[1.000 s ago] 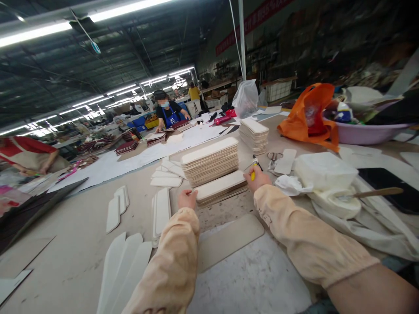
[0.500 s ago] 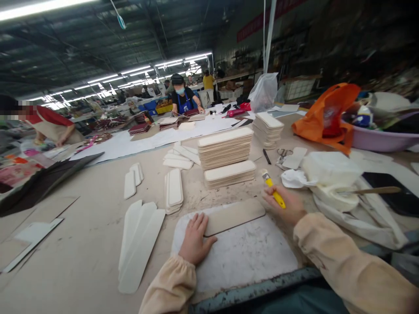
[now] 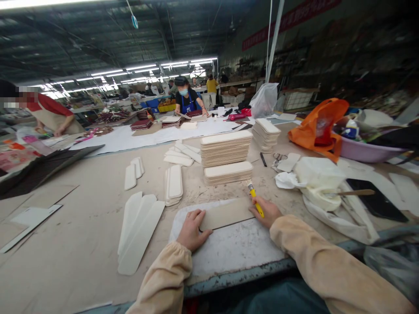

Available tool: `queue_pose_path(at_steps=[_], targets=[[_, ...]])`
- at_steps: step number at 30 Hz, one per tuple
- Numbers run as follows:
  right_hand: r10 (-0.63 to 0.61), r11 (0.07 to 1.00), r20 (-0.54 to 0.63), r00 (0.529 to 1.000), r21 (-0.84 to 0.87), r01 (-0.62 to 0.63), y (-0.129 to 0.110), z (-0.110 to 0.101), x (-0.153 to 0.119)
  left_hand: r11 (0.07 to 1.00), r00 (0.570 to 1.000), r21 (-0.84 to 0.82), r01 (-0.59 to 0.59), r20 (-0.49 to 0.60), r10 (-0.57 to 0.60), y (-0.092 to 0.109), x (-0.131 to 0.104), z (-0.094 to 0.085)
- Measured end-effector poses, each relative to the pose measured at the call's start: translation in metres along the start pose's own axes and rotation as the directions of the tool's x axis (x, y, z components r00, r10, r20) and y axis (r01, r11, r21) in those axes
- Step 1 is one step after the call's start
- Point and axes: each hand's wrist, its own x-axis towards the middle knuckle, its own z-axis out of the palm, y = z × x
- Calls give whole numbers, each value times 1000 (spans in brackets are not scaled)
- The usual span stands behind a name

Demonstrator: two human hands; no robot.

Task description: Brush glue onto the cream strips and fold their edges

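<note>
panel [image 3: 227, 214], flat, left hand [image 3: 192, 230] at one end; right hand [image 3: 268, 212] at other

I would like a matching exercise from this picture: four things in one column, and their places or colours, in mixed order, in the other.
Column one
1. brush
2. basin
3. left hand
4. sleeves

Column two
A. beige
B. in the right hand
C. light purple
D. at the left end of the strip

Right pairs: 1-B, 2-C, 3-D, 4-A
</note>
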Motion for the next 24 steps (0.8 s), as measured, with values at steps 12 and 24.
queue_pose_path(at_steps=[12,24], targets=[[-160,981,-172,972,80,175,-46,-47,-28,998,999,-50,43,-11,-44,15,-48,3],[-255,956,134,958,186,228,-27,-22,13,998,998,42,42,-46,-40,23,-43,3]])
